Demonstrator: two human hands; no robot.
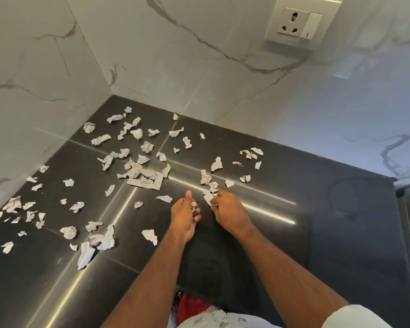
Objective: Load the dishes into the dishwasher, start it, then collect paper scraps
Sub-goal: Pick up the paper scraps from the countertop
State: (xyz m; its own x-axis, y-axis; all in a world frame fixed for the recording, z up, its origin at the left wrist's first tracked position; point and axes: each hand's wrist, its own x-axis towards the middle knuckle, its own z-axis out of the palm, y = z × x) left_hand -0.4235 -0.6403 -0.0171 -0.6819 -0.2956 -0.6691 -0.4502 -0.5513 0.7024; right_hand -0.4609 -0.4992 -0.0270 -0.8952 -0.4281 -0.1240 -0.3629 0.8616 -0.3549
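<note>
Head view: paper scraps (137,172) lie scattered over the dark countertop (317,209), thickest toward the far left corner, with a looser trail along the left wall and a smaller group just beyond my right hand. My left hand (186,216) is curled around a small wad of scraps (194,207), thumb pointing up, wad showing between fingers and palm. My right hand (227,209) pinches a flat white scrap (208,198) at its near edge; that scrap lies against the countertop, touching the next crumpled pieces behind it. A ring (231,194) shows on one right finger. Both hands sit close together, near the middle of the countertop, forearms reaching in from the bottom edge. One larger L-shaped strip (149,183) lies flat under the central pile. A crumpled ball (69,232) and a long torn piece (85,254) sit near left. Countertop is glossy, with bright light streaks across it. Marble-look tile walls (152,55) meet in the corner behind the scraps. A wall socket with a switch (300,23) sits upper right. Something red (189,306) shows below the counter edge; can't tell what it is.
</note>
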